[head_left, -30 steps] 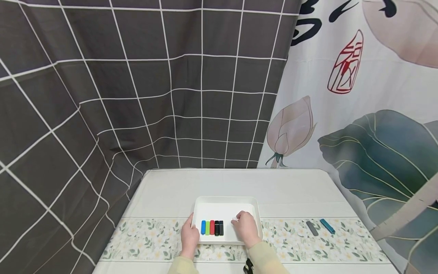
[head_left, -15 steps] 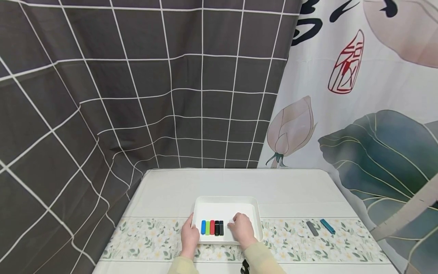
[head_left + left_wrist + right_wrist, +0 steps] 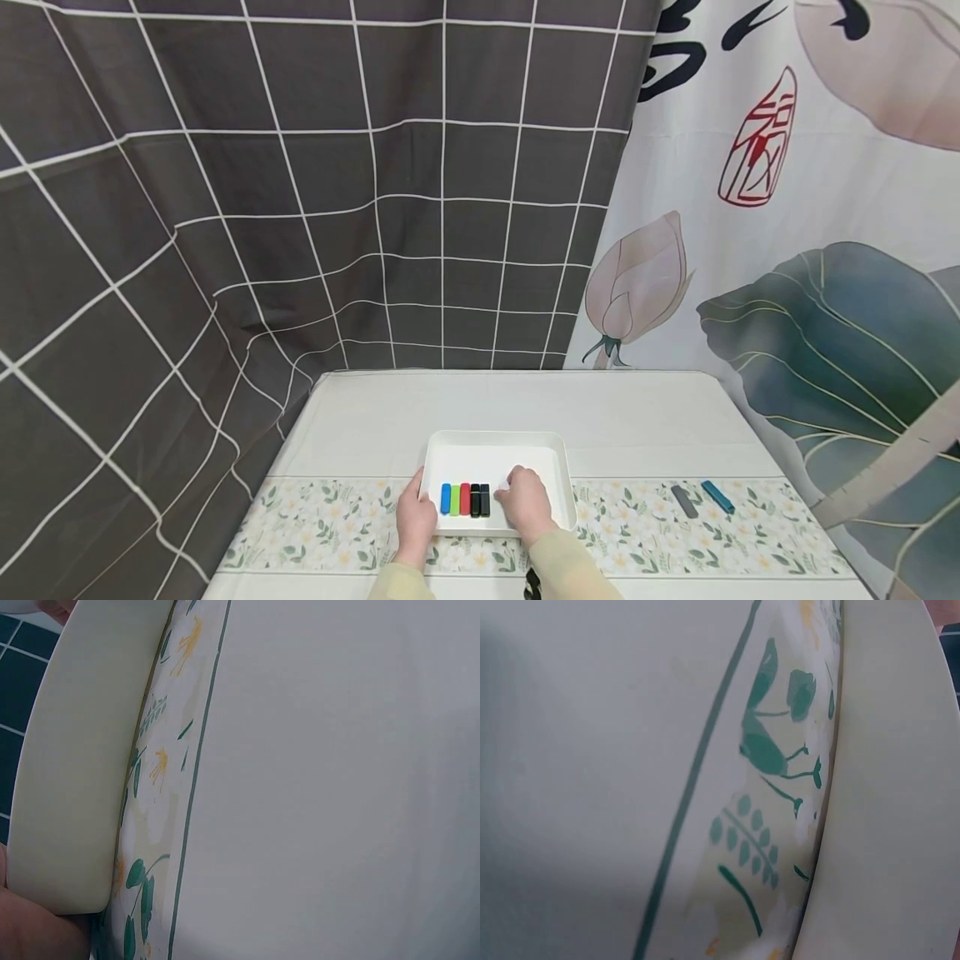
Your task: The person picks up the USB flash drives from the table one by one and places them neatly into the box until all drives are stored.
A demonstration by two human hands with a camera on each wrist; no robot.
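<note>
A white tray (image 3: 480,443) lies on the table. In it stand side by side a blue block (image 3: 446,498), a green one (image 3: 455,499), a red one (image 3: 465,499) and two black ones (image 3: 476,500). The left hand (image 3: 416,518) grips the tray's left edge; in the left wrist view its fingers (image 3: 30,930) touch the tray's corner. Over the tray's right part, the right hand (image 3: 527,505) has curled fingers and pinches a small whitish thing (image 3: 504,486), mostly hidden, just right of the black blocks. The right wrist view shows mainly the tray's outer wall (image 3: 885,787).
To the right on the floral cloth lie a grey bar (image 3: 684,501) and a teal bar (image 3: 717,496). A dark grid curtain (image 3: 405,167) hangs behind and to the left of the table (image 3: 525,400). A printed white curtain (image 3: 675,250) hangs at the right.
The right hand has moved left across the tray, closer to the black blocks. The left hand and the row of blocks have stayed where they were.
</note>
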